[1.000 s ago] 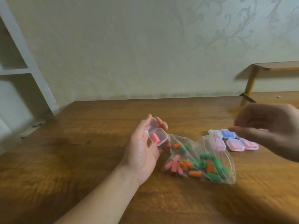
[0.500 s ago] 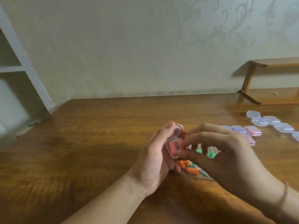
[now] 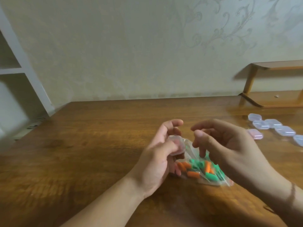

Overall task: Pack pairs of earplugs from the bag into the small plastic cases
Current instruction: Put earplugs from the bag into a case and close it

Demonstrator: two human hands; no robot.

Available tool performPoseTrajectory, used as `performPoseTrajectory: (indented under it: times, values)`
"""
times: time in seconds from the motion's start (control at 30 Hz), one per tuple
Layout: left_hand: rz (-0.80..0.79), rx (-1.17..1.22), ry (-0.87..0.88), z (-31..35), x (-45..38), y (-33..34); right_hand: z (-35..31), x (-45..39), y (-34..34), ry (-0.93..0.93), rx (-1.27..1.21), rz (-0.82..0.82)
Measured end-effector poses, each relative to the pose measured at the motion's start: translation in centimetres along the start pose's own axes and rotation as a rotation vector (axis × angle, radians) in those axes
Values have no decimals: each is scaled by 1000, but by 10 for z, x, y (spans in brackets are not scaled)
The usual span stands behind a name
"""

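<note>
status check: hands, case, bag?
Left hand grips small clear case, pink inside. Right hand hovers over it, fingers loosely curled, holding nothing visible. Bag of earplugs on table beneath both hands. Nothing in the way.

Two hands: left hand (image 3: 157,161), right hand (image 3: 229,153); one clear case (image 3: 177,145) in the left hand, holding something pink; one bag (image 3: 205,171) of orange and green earplugs, too jumbled to count. At the table's (image 3: 82,153) right edge, five clear cases (image 3: 273,123) in view, plus one pink-filled case (image 3: 255,134); one wooden shelf (image 3: 277,99).
</note>
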State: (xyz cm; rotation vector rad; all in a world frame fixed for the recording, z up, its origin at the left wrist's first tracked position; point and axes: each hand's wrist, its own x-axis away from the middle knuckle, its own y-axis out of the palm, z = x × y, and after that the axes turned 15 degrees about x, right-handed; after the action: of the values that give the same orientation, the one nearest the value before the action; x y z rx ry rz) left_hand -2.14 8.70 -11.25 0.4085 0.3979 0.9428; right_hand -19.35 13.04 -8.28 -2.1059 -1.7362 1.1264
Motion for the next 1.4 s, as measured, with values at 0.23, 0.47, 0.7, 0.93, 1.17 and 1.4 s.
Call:
performPoseTrajectory:
  times: [0.23, 0.47, 0.7, 0.93, 1.17, 1.4]
  values:
    - [12, -493, 272, -4, 3, 7, 2, 1, -2, -21, 182, -48]
    - [77, -562, 401, -4, 4, 21, 0, -4, -12, 21, -61, -46]
    - [37, -1111, 805, 0, -35, 49, 18, -18, -50, 125, -44, -52]
    - [-66, -1162, 604, -29, -97, 102, 56, -26, -129, 278, 176, -96]
    - [-93, -1411, 231, -80, -124, 146, 118, -19, -190, 594, 204, 389]
    - [-88, -1524, 217, -97, -134, 141, 138, -14, -199, 663, 247, 275]
